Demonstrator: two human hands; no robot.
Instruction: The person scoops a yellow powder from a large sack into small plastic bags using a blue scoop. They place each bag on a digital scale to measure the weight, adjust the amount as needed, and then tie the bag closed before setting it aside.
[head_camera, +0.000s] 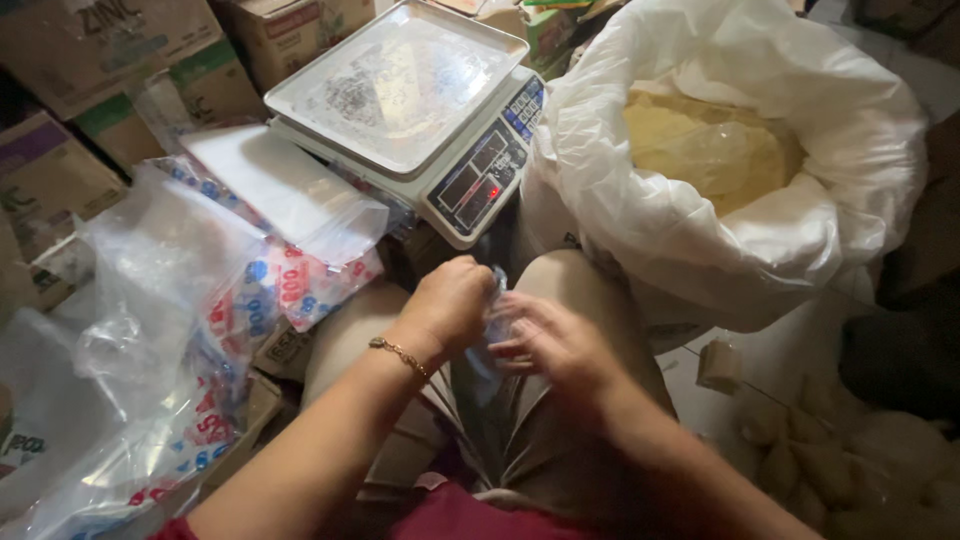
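My left hand (450, 303), with a gold bracelet at the wrist, and my right hand (555, 343) meet over my knees. Both pinch a small clear plastic bag (497, 318) that is crumpled between the fingers. Just beyond them stands a digital weighing scale (478, 180) with a bare metal pan (398, 80). To the right, a large white sack (800, 230) stands open and holds yellow powder (700, 140) under a clear liner.
Stacks of clear plastic bags with red and blue print (250, 290) lie at the left. Cardboard boxes (60, 170) line the back left. Several small filled packets (800, 450) rest on the floor at the lower right.
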